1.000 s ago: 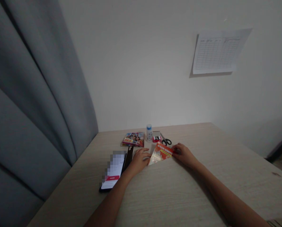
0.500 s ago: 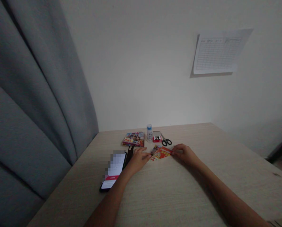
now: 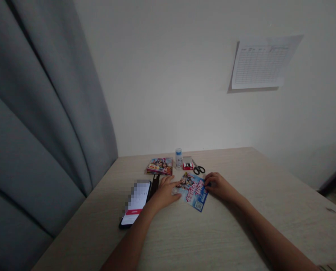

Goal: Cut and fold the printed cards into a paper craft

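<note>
Blue leaflet (image 3: pixel 195 192) is lying nearer the surface's (image 3: pixel 185 241) far edge than the picture bottom, between both hands; small print isn't reading clearly, and its left corner is partly hiding at the left fingers. Left hand (image 3: pixel 165 192) is keeping a wide grip, thumb and forefinger spreading at that corner; can't tell if they're pressing. Right hand (image 3: pixel 218 185) is pinching the leaflet's right edge, narrow grip, fingertips covering the spot.

Near the far edge, left to right: stack (image 3: pixel 160 166) is lying flat, bottle (image 3: pixel 178 159) is standing, red box (image 3: pixel 187 166) is sitting just beside it, contents too small to tell; scissors (image 3: pixel 199 170) are pointing toward the far edge, blades hard to make out.

Toward the left edge, phone (image 3: pixel 136 205) is lying, screen partly pixelated, left forearm covering its lower right side. Dark strip (image 3: pixel 156 182) is lying beside the phone, forearm hiding its near end; can't tell what it is. Both forearms and the surface's near edge are running out of frame.
</note>
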The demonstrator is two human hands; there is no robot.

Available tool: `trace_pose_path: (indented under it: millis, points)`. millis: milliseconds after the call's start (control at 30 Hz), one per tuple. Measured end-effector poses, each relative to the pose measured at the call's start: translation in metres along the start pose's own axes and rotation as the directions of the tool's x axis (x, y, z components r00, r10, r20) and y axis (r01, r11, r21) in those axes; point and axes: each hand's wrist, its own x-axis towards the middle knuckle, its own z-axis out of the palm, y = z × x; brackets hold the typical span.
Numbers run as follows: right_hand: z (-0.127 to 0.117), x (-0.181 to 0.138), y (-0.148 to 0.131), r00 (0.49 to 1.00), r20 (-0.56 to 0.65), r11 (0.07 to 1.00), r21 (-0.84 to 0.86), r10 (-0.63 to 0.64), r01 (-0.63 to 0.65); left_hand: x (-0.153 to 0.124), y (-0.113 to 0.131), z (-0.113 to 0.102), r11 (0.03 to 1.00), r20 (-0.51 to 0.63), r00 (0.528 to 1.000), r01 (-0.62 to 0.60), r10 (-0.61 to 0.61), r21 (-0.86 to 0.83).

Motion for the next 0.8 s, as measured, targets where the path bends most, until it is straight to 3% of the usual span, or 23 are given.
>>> trace_pose_path:
  millis: [267,467,667,800]
  points:
    - [0.013,-0.003,-0.019,0.993,-0.078,0.994,-0.078,-0.087,0.081,0.000,0.019,0.014,0.979,-0.032,0.979,-0.199,0.200,0.051]
    - [0.029,-0.004,-0.032,0.986,-0.043,0.978,-0.142,-0.163,0.155,0.000,0.033,0.022,0.992,-0.025,0.993,-0.112,0.113,0.058]
    - [0.043,-0.007,-0.036,0.985,0.031,0.969,-0.176,-0.168,0.171,0.005,0.034,0.036,0.990,-0.080,0.992,-0.093,0.102,0.107]
    - [0.051,-0.008,-0.035,0.980,0.067,0.945,-0.263,-0.185,0.196,0.003,0.033,0.045,0.985,-0.052,0.992,-0.108,0.116,0.137]
